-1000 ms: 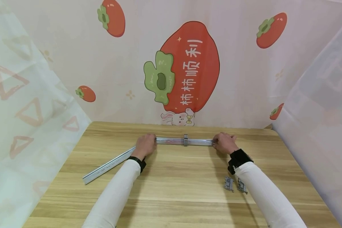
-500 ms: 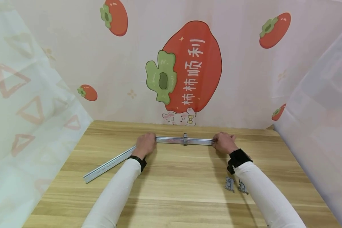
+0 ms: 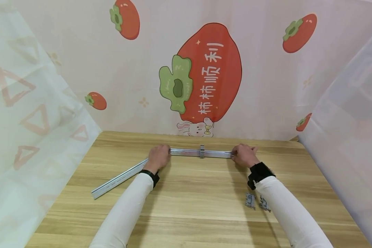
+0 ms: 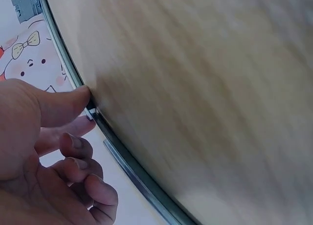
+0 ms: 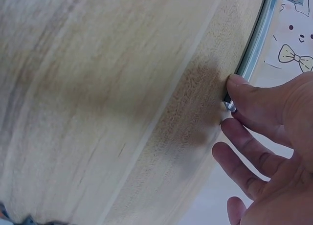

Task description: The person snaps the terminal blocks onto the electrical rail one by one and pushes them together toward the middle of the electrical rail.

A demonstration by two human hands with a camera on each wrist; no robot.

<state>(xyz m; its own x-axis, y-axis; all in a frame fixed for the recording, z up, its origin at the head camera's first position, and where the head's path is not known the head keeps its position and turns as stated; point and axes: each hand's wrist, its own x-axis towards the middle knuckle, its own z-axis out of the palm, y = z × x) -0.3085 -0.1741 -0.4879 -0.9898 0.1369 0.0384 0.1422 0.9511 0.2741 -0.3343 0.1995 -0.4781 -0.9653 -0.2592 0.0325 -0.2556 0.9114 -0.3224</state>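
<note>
A short metal rail [image 3: 186,152] lies crosswise at the far side of the wooden table [image 3: 189,193], with one grey terminal block [image 3: 201,152] clipped on near its middle. My left hand [image 3: 164,152] pinches the rail's left end; in the left wrist view the thumb [image 4: 63,105] presses the near edge of the rail [image 4: 58,49] and the index finger lies behind it. My right hand [image 3: 236,154] pinches the right end, its thumb [image 5: 249,93] against the rail [image 5: 254,54]. The block [image 4: 27,2] shows at the top left of the left wrist view.
A second, longer rail [image 3: 119,179] lies diagonally on the left, its far end under my left hand. Two loose grey terminal blocks [image 3: 255,201] sit beside my right forearm. Printed cloth walls [image 3: 204,79] close off the table at the back and both sides.
</note>
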